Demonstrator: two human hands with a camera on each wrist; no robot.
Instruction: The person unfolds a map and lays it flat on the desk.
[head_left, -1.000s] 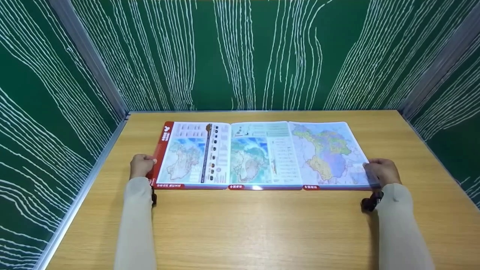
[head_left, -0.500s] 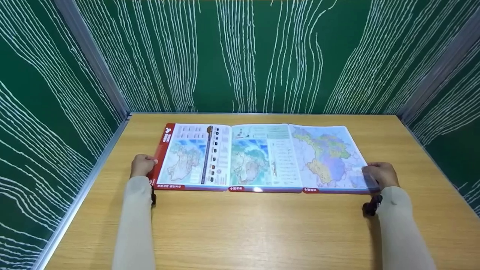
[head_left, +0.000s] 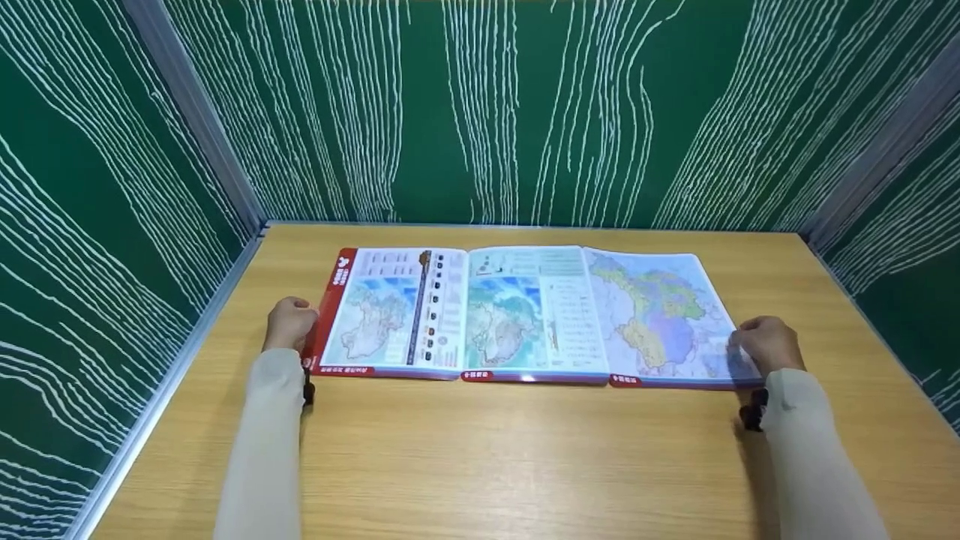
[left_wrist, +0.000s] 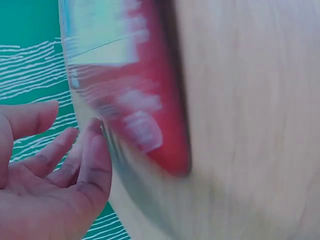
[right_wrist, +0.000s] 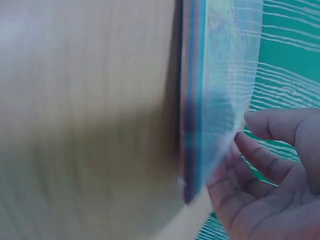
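A glossy fold-out map [head_left: 502, 315] lies spread on the table in three panels, with a red border at its left end. My left hand [head_left: 291, 324] is just beside that red border. In the left wrist view, its thumb and fingers [left_wrist: 95, 155] are apart, with nothing pinched between them. At the opposite end, my right hand [head_left: 772, 345] is at the map's right edge. From the right wrist view, the thumb is lifted away from the fingers [right_wrist: 270, 162], whose tips are right at the edge of the map's end panel.
The wooden table [head_left: 517, 465] extends in front of the map and to both sides. Green panels [head_left: 427, 112] with wavy white lines stand behind and at the sides, joined by grey posts [head_left: 214, 127]. Dark wrist cameras [head_left: 754, 411] sit below the sleeves.
My left hand has let go of the red border and drawn slightly away from it. My right thumb has come off the map's right edge. The map stays spread out.
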